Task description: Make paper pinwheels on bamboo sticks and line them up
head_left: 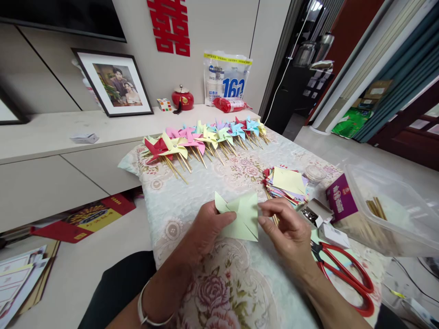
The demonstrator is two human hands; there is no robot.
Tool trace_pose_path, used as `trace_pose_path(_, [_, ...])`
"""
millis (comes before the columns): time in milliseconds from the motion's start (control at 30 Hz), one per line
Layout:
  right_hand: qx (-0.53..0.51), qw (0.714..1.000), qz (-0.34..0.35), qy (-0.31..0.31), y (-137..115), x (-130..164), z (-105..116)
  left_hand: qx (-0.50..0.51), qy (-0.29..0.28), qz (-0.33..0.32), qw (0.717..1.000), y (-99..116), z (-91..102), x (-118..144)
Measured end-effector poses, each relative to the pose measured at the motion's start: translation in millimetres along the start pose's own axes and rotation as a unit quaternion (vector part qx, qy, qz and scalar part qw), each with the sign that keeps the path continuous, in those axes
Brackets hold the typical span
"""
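The tabletop [185,196] wears a pale floral cloth; above it my left hand [208,227] pinches a light-green, slit paper square [243,223]. My right hand [288,230], thumb and fingertips slightly parted, is at its edge. Beyond lie multicoloured paper pinwheels [208,136] on wooden sticks.

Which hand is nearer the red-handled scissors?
Right. The right hand is just up and left of the red-handled scissors in view; the left hand is farther left, holding the green paper.
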State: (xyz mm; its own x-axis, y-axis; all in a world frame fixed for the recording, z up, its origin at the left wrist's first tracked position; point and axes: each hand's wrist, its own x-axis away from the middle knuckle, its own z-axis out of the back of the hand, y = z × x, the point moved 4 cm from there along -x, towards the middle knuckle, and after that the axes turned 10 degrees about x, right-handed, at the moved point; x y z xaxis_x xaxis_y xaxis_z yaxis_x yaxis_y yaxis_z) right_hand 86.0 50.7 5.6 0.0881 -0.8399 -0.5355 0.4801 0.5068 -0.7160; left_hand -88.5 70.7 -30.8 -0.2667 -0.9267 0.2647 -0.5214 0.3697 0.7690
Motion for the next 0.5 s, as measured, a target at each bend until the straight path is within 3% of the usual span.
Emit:
trace_pose_path(133, [0.032,0.994,0.057,-0.092,-7.9,-0.7,-7.9,-0.009,-0.005,-0.001,1.000,2.7,1.1,0.4])
trace_pose_path(500, [0.068,0.983,0.068,-0.158,-6.5,0.9,-9.7,-0.042,0.023,-0.006,0.999,0.5,6.2,-4.1])
